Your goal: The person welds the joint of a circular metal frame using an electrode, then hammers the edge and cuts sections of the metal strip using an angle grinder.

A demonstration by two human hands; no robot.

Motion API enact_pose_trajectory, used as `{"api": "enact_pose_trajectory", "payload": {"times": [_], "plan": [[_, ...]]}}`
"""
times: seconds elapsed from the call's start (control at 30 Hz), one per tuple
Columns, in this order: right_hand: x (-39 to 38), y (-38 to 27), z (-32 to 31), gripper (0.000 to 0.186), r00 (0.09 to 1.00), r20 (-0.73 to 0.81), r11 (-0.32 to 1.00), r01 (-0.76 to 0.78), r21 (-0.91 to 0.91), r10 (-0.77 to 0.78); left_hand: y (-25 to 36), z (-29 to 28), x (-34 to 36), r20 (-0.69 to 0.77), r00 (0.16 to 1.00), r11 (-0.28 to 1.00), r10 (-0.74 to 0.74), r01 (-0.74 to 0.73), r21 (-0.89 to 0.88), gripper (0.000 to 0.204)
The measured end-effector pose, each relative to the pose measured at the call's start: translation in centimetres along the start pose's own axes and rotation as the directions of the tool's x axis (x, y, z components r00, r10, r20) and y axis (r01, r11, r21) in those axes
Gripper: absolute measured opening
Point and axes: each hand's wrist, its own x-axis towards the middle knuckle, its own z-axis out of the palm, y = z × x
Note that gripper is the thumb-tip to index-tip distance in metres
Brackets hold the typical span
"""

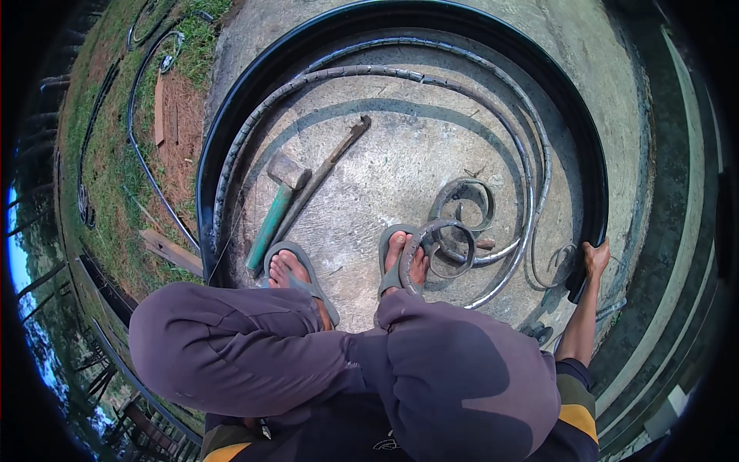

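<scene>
Black, glossy, broad band [400,14], apparently rubber or plastic, bows in a wide arc over the rough grey concrete slab [354,185], passing beyond the feet and down both sides. The person's bare right hand [596,260] is closed on it near its right end; the finger placement underneath cannot be told. The left hand is out of sight, so its grip cannot be told.

The band looks fairly heavy, springy and stiff rather than fragile, and its smooth face may be slippery; a firm hold by the edges, close to each end, seems best. Its long axis follows the curve, bulging away from the person, with the right end pointing back toward the body and the left side running down to the knee. Inside the arc lie silver-grey, slit coiled strips [419,77] and a green-handled, metal-headed hammer [273,214].
</scene>
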Motion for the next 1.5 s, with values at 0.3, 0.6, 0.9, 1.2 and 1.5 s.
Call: {"api": "enact_pose_trajectory", "payload": {"times": [0.3, 0.6, 0.9, 1.2, 1.5], "plan": [[0.6, 0.5, 1.3, 0.067, 0.997, 0.078, 1.0, 0.01, -0.005, -0.01, -5.3, 1.0, -6.7, -0.029, 0.99, 0.991, -0.137, 0.136, -0.008, 0.05], [3.0, 1.2, 1.5, 0.072, 0.987, 0.121, 0.964, -0.073, -0.257, 0.107, -7.5, 6.0, -10.4, -0.137, 0.973, 0.982, -0.188, 0.181, -0.061, 0.048], [3.4, -1.2, 1.3, 0.071, 0.984, 0.137, 0.923, -0.054, -0.382, 0.114, -5.5, 4.2, -10.1, -0.142, 0.98, 0.989, -0.142, 0.132, -0.073, 0.037], [4.1, -1.7, 0.3, 0.07, 0.983, 0.131, 0.905, -0.061, -0.421, 0.127, -5.3, 3.7, -9.4, -0.058, 0.986, 0.986, -0.157, 0.153, -0.071, 0.042], [4.4, -1.5, 0.4, 0.069, 0.983, 0.126, 0.899, -0.064, -0.433, 0.131, -4.3, 3.5, -8.7, -0.114, 0.991, 0.993, -0.076, 0.065, -0.094, 0.042]]}}
